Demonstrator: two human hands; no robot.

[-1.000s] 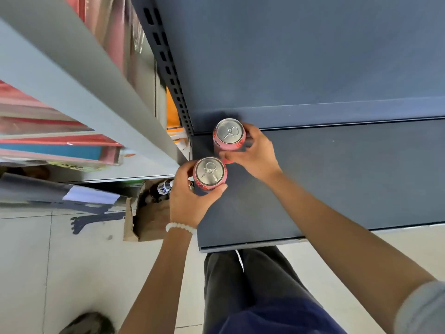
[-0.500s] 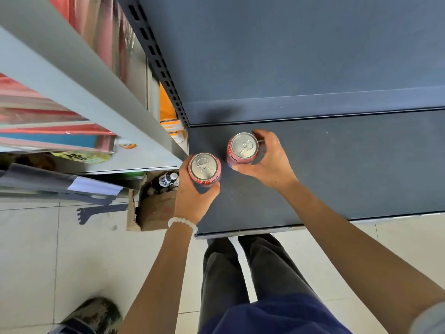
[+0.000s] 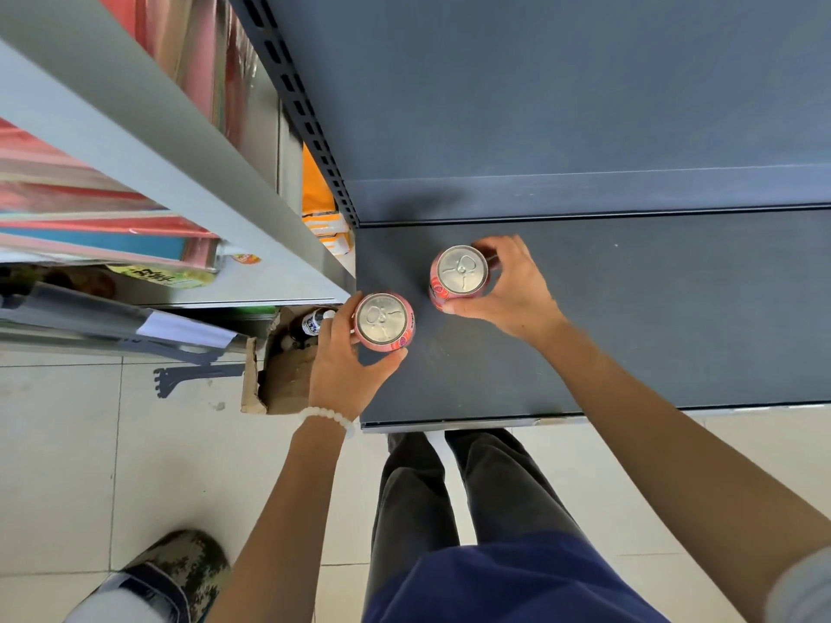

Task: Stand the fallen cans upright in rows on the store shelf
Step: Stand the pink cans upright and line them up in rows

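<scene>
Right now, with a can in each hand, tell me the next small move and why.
Probably bring the left hand's can in beside the right hand's can. Both are upright, tops up, over the dark shelf, but set apart and staggered, not yet a row.

**Two cans upright on the shelf**

Both cans are stood on the shelf near its left end. The left can is set nearer the front edge; the right can is placed behind and right of it, apart. A cardboard box is seen on the floor, left of the shelf.
</scene>
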